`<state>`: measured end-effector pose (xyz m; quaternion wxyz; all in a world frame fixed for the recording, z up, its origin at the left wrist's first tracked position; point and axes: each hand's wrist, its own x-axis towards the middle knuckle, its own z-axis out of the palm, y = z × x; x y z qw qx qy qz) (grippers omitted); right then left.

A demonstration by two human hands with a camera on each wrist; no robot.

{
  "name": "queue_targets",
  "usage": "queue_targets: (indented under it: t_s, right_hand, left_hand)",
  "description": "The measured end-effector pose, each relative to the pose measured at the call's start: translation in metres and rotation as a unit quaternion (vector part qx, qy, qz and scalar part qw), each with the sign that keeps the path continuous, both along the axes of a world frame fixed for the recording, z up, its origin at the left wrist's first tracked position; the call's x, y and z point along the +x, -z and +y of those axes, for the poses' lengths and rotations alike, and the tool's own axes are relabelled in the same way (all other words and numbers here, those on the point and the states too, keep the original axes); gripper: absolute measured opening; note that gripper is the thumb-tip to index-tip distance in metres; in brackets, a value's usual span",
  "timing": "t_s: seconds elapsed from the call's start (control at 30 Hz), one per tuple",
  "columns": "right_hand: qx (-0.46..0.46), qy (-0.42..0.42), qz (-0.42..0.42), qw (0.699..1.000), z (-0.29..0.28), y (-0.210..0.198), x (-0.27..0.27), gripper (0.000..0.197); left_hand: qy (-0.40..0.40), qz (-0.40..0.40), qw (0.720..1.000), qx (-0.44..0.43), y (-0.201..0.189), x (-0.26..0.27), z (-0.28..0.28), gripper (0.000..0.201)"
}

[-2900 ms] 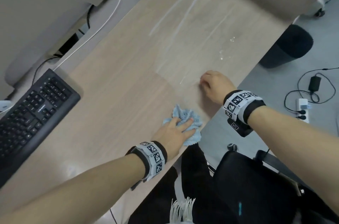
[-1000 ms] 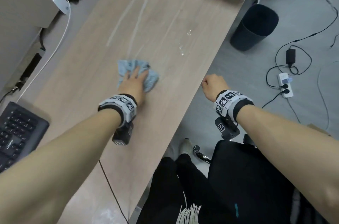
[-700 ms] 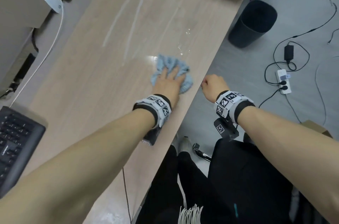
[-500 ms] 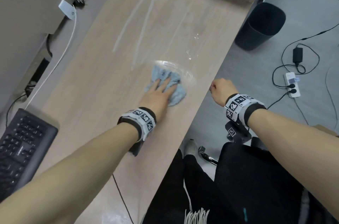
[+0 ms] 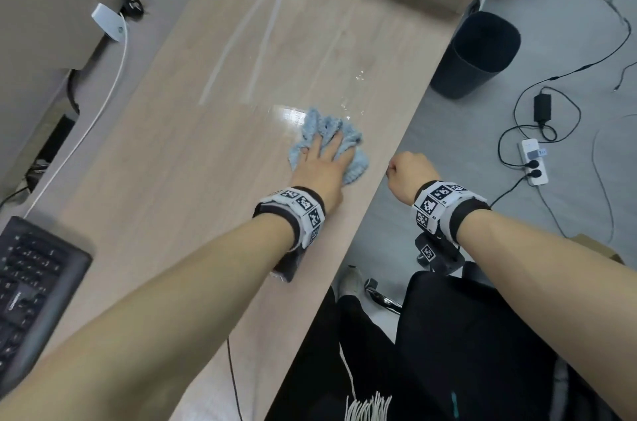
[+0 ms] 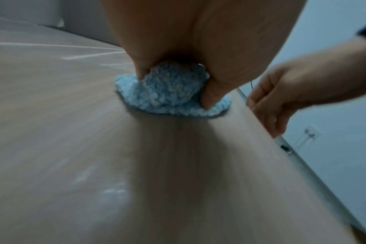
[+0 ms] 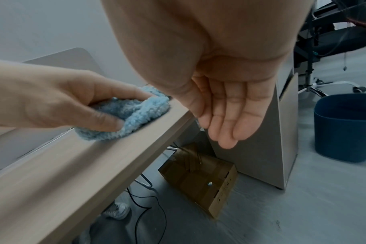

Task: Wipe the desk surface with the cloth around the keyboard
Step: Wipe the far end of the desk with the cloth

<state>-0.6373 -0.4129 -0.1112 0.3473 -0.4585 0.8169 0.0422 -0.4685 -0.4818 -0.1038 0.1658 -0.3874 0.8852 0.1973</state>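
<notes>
Head view. Item 1, left hand (image 5: 322, 163): palm down on the blue cloth (image 5: 348, 137), fingers spread forward over it; in the left wrist view the thumb and a finger dig into the bunched pile and pinch it, so the hand grips as well as presses. Forearm stretched out across the bench (image 5: 193, 151), wrist low.

Item 2, right hand (image 5: 410, 172): off the bench, just past its right edge, near the cloth but not touching it. Holds nothing; in the right wrist view the fingers lie together, loosely bent, palm turned toward the bench edge.

Item 3, cloth: crumpled fluffy terry, lying on the bench close to the right edge, beside a glossy wet patch (image 5: 291, 113). Judged soft, light, limp; it will fold and ride up under a push, so it is best held flat under the palm with a fold pinched by thumb and finger.

Item 4, water droplets (image 5: 360, 77): on the bench just beyond the cloth, with two pale streaks (image 5: 262, 41) farther off.

Item 5, keyboard (image 5: 31, 293): near left corner of the bench, well apart from the cloth.

Item 6, dark bin (image 5: 475, 55): on the floor, far right
</notes>
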Motion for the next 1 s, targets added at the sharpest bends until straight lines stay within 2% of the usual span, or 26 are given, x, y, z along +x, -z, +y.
queue_targets:
  t_s: [0.1,0.2,0.4,0.47,0.53,0.63,0.73,0.83,0.93,1.0]
  right_hand:
    - [0.016,-0.015,0.029,0.999,-0.006,-0.012,-0.003,0.016]
    - [0.015,-0.017,0.038,0.999,-0.013,-0.018,-0.011,0.014]
    - [0.007,0.031,0.04,0.999,-0.029,-0.017,-0.03,0.021]
    - [0.019,0.04,0.046,0.998,-0.038,-0.014,-0.034,0.015]
    - [0.036,0.059,0.049,0.996,-0.046,-0.009,-0.039,0.008]
    - [0.054,0.092,0.048,0.993,-0.057,-0.001,-0.046,0.01]
    - [0.072,0.111,0.042,0.99,-0.065,0.001,-0.05,0.007]
    - [0.075,0.121,0.027,0.989,-0.068,0.005,-0.053,0.006]
    - [0.071,0.118,0.012,0.99,-0.07,0.009,-0.056,0.016]
    - [0.072,0.113,0.001,0.991,-0.07,0.01,-0.06,0.019]
  left_hand:
    - [-0.009,0.012,1.0,0.002,0.01,0.027,-0.021,0.077]
    - [-0.106,0.004,0.994,-0.007,0.012,0.067,-0.06,0.07]
    - [-0.274,-0.001,0.961,-0.044,0.013,0.149,-0.141,0.065]
    - [-0.305,-0.002,0.951,-0.042,0.014,0.153,-0.165,0.066]
    - [-0.319,-0.003,0.947,-0.047,0.018,0.133,-0.185,0.065]
    - [-0.257,0.023,0.965,-0.055,0.017,0.07,-0.183,0.063]
    - [-0.109,0.044,0.993,-0.023,0.007,-0.008,-0.135,0.063]
    - [0.058,0.035,0.998,0.017,-0.002,-0.061,-0.064,0.07]
    - [0.155,0.019,0.987,0.021,0.003,-0.056,-0.051,0.077]
    - [0.105,0.034,0.994,-0.014,0.008,-0.033,-0.078,0.074]
